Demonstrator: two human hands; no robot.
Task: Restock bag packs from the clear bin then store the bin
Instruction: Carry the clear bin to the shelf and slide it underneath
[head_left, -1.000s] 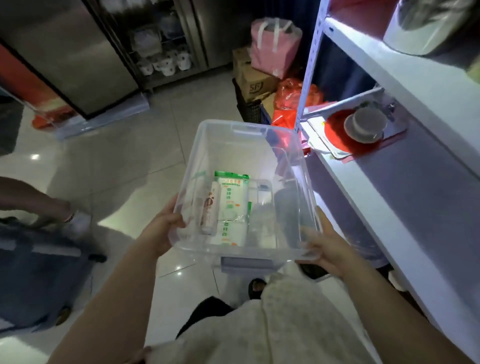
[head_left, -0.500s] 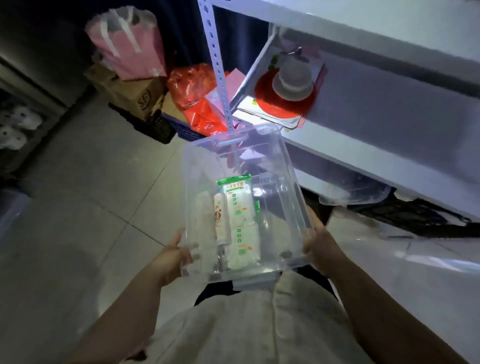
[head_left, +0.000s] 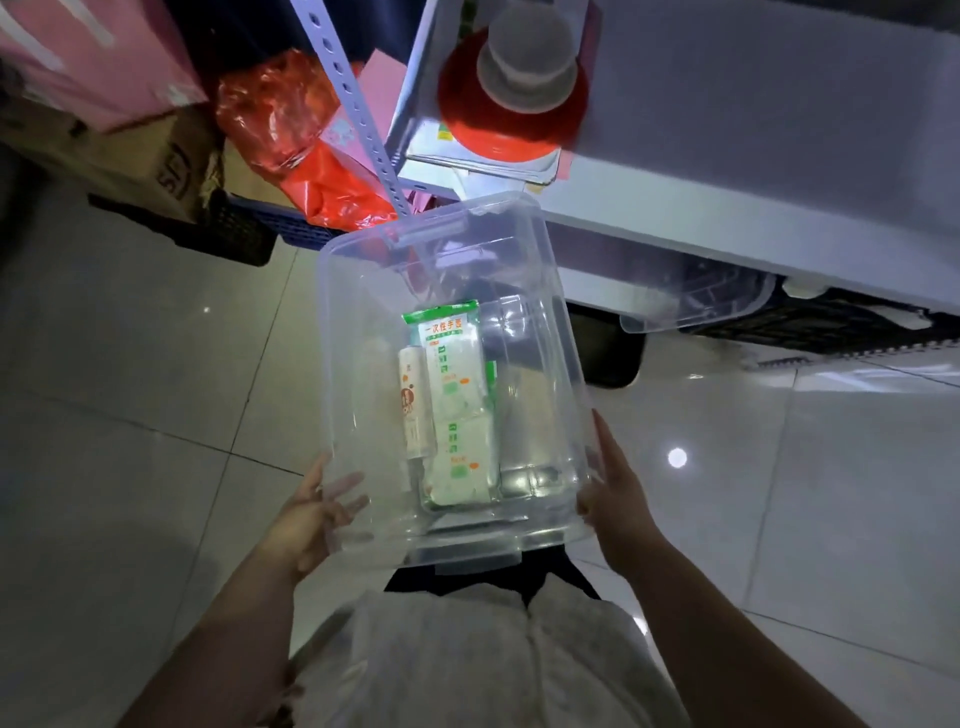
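We hold the bin (head_left: 452, 270) in the air over the floor (head_left: 156, 389), in front of the shelf (head_left: 753, 218). Our left hand (head_left: 311, 512) grips its near left corner, fingers pressed to the wall; our right hand (head_left: 615, 491) clasps the near right corner. The bin is not empty: a green-and-white pack (head_left: 454, 410) lies flat on its bottom, with a narrow tube-like pack (head_left: 413, 402) touching its left side. So restocking looks unfinished to us, unless these are meant to stay in the bin. We cannot tell where the packs belong. Storing is not yet done either, since the bin rests on nothing. Under the shelf another clear bin (head_left: 696, 306) sits, which may mark the storage spot.
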